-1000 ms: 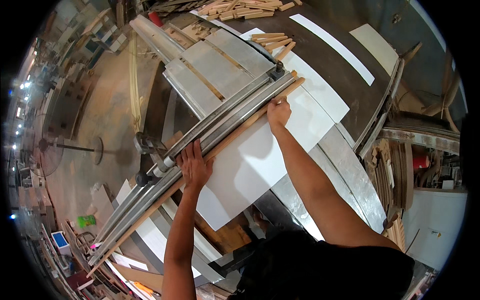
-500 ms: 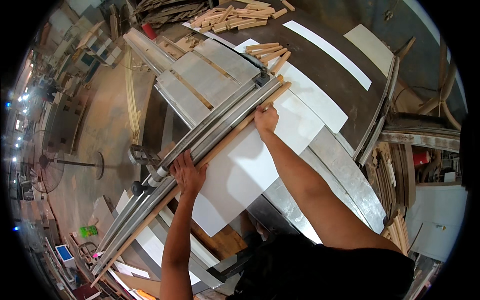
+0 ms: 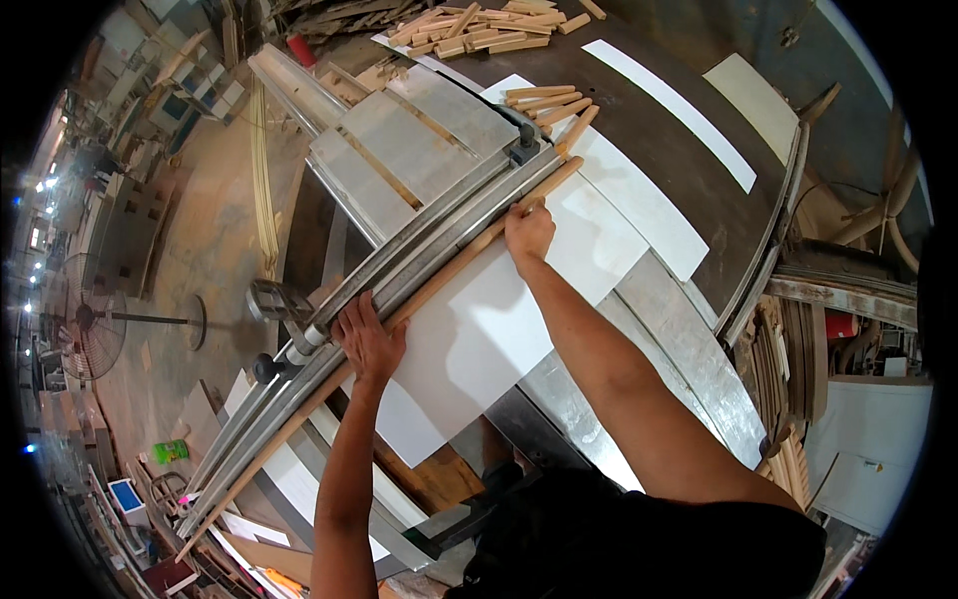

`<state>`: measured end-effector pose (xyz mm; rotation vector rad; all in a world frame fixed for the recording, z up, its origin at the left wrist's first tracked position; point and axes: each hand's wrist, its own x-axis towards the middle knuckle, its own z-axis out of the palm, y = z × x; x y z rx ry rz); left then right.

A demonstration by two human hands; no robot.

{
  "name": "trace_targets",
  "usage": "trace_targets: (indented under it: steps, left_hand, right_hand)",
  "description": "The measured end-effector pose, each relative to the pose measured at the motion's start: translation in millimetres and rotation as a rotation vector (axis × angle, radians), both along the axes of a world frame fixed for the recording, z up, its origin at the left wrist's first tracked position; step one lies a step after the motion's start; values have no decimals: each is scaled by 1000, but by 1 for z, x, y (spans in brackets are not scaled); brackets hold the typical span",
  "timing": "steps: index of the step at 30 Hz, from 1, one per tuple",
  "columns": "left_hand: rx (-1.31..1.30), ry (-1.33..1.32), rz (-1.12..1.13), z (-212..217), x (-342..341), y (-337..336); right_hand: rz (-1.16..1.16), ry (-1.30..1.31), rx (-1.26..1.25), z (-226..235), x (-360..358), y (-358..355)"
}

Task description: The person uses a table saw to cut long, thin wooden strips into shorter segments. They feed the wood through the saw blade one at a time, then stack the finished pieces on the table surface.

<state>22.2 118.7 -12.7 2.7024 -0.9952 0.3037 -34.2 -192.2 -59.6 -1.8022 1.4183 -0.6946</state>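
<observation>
A long, thin wooden strip [image 3: 449, 274] runs diagonally along the side of a metal rail fence [image 3: 451, 240]. My right hand [image 3: 530, 234] is closed round the strip near its far end, the fingers curled over it. Further down, my left hand [image 3: 369, 341] has its fingers over the rail and its thumb by the strip, gripping the strip against the metal. Beneath both lies a large white sheet [image 3: 469, 344] on the machine's metal table [image 3: 689, 349]. Past the strip's far tip are several short wooden sticks [image 3: 544, 104].
A ribbed metal side table [image 3: 424, 135] stands beyond the fence, with a clamp handle [image 3: 279, 304] near my left hand. A heap of wood pieces [image 3: 489, 30] covers the far end of the brown board [image 3: 649, 130]. On the left floor stands a fan [image 3: 85, 314]; boards lean at right.
The view has shifted slightly. Both hands keep their places on the strip, with little visible movement along the fence.
</observation>
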Motion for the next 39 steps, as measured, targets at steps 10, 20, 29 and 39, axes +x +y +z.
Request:
trace_targets:
  steps: [10, 20, 29, 39]
  left_hand:
    - [20, -19, 2, -2, 2, 0]
    - [63, 21, 17, -6, 7, -3]
    - [57, 17, 17, -10, 10, -3]
    - [29, 17, 28, -16, 16, -6]
  right_hand:
    - [1, -18, -37, 2, 0, 1]
    - [4, -54, -3, -3, 6, -2]
    - [5, -59, 16, -3, 11, -3]
    - [16, -35, 14, -10, 18, -5]
